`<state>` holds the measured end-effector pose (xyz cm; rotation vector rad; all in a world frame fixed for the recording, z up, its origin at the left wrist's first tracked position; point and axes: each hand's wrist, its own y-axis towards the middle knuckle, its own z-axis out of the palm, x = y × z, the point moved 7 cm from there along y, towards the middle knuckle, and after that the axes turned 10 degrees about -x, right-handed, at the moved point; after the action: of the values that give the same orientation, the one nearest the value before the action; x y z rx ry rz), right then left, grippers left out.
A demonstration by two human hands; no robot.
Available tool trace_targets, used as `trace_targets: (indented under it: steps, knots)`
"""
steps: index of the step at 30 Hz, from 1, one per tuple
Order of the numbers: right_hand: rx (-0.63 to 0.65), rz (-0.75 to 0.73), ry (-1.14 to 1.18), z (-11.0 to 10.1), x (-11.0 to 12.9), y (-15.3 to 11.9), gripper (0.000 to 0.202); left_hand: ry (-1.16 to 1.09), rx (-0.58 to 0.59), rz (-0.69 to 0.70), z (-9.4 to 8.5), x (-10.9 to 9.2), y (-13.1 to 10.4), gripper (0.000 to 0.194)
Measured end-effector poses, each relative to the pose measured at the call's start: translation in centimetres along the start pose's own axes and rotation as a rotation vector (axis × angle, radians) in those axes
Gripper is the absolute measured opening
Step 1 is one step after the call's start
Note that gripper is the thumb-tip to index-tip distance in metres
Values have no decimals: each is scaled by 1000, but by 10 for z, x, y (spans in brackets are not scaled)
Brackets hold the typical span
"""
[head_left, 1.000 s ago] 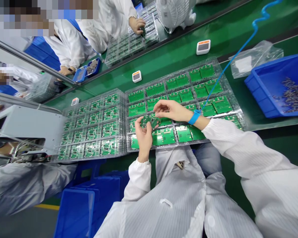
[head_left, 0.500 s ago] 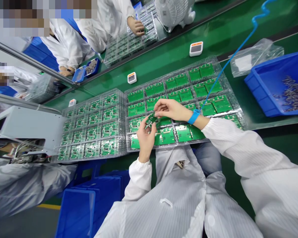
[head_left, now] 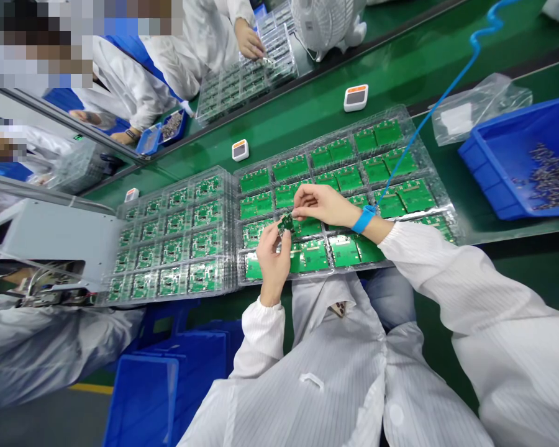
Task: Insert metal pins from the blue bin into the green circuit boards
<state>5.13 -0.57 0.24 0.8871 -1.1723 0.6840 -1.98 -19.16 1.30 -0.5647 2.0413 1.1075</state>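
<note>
Between thumb and fingers, my left hand (head_left: 272,254) grips a small green circuit board (head_left: 286,223), held tilted above a clear plastic tray (head_left: 328,273). My right hand (head_left: 323,205) is closed in a pinch at the board's upper right edge, and whatever its fingertips hold is too small to make out. A blue wrist strap (head_left: 364,219) with a coiled cord goes round my right wrist. Rows of green circuit boards (head_left: 417,195) fill the tray under my hands. To its left, a second clear tray (head_left: 230,248) carries boards with components on them.
At the right, a blue bin (head_left: 489,180) holds many small metal parts (head_left: 552,177), beside a plastic bag (head_left: 487,102). White devices (head_left: 356,98) ride on the green belt (head_left: 298,130). Across it are a fan (head_left: 323,28) and a co-worker's hand (head_left: 249,41). A grey machine (head_left: 60,239) stands left.
The board in my left hand has turned to a different tilt, and my right fingertips have shifted slightly at its edge. The white devices have moved left along the belt. A co-worker's hand across it moved.
</note>
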Motion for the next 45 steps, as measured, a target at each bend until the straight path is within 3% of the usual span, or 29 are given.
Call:
trace_targets:
  steps: [16, 20, 34, 45]
  knots:
    - [16, -171, -256, 0, 10, -3, 21, -41, 46, -138, 4, 8, -2, 42]
    - [27, -197, -288, 0, 12, -3, 18, -70, 67, -158, 7, 9, -2, 36]
    - [52, -167, -234, 2, 15, -3, 21, -180, 4, -283, 4, 7, 0, 54]
    - [80, -193, -258, 4, 11, -3, 19, -176, -8, -314, 3, 7, 1, 57]
